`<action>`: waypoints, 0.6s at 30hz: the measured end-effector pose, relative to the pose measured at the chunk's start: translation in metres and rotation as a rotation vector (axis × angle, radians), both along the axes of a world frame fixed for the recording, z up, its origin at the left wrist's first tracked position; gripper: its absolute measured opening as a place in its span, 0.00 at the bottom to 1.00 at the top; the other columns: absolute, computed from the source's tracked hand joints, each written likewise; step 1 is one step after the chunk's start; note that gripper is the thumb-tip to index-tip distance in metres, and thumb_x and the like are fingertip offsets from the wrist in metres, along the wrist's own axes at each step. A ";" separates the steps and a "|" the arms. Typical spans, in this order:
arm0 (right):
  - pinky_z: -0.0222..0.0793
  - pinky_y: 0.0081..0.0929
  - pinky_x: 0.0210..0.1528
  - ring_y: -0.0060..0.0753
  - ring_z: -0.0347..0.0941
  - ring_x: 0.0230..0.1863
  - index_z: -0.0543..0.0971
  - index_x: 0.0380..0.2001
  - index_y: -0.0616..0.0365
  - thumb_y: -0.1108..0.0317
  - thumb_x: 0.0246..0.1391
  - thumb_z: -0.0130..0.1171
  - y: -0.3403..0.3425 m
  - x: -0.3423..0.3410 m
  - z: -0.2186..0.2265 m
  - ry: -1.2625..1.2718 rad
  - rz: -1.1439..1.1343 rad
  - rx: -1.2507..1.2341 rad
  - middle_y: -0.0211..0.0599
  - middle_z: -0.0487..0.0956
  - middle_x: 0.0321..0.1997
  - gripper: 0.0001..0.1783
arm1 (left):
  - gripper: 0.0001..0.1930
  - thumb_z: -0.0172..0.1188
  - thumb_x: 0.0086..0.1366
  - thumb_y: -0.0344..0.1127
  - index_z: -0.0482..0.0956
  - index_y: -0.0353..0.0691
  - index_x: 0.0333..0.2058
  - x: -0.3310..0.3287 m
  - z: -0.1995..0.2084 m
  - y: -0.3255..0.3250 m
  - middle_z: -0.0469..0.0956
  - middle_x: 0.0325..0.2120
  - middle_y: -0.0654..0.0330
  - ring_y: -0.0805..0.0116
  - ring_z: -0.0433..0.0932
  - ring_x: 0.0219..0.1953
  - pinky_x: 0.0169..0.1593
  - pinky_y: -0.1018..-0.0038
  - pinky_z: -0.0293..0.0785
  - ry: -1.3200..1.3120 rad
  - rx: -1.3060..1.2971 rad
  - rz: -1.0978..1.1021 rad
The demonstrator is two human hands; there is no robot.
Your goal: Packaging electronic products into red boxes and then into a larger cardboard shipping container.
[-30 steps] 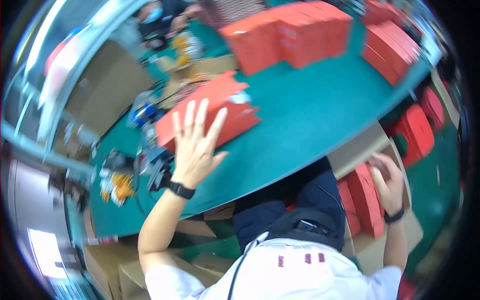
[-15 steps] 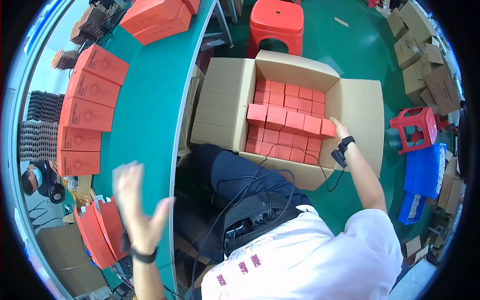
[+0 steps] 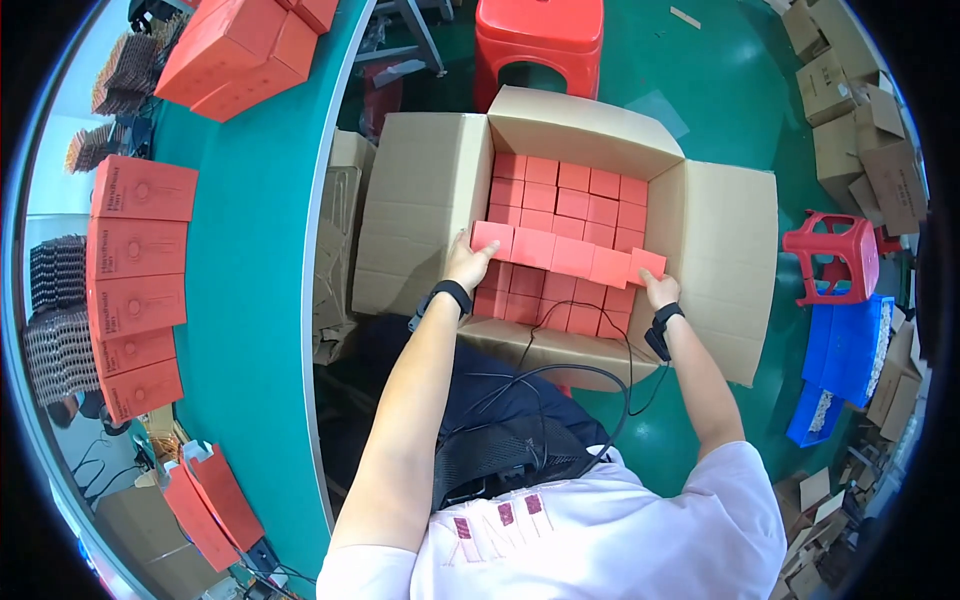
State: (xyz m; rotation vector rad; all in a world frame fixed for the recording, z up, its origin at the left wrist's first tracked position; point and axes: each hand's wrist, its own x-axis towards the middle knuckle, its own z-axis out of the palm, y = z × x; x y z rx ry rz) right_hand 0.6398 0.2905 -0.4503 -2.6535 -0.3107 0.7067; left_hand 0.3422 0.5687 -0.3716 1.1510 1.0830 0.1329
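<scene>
A row of several small orange-red boxes (image 3: 573, 257) stands higher than the other red boxes inside a large open cardboard carton (image 3: 425, 200). My left hand (image 3: 466, 264) grips the left end of this row, thumb on the end box. At the opposite end my right hand (image 3: 660, 291) holds the rightmost box (image 3: 648, 263), which sits slightly out of line with the others. Between them the two hands squeeze the row from its ends. Behind and in front of it, more red boxes (image 3: 574, 176) fill the carton in neat rows. Black cables (image 3: 600, 305) cross the carton's near side.
On the left, a green table (image 3: 250, 270) bears a line of red boxes (image 3: 140, 245) and a stack of larger ones (image 3: 245, 55). A red stool (image 3: 540, 35) stands beyond the carton. Another red stool (image 3: 835, 250) and blue bins (image 3: 850, 345) are at the right.
My left hand has come from above the green table to the row's left end and taken hold. The view has shifted; my right hand still holds the right end.
</scene>
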 end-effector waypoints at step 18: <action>0.37 0.48 0.73 0.41 0.54 0.72 0.63 0.68 0.46 0.41 0.52 0.66 -0.012 0.018 -0.032 0.650 -0.387 0.479 0.28 0.66 0.69 0.45 | 0.40 0.69 0.59 0.41 0.60 0.24 0.62 0.000 -0.068 -0.001 0.73 0.56 0.40 0.51 0.72 0.60 0.65 0.64 0.66 0.333 0.351 -0.137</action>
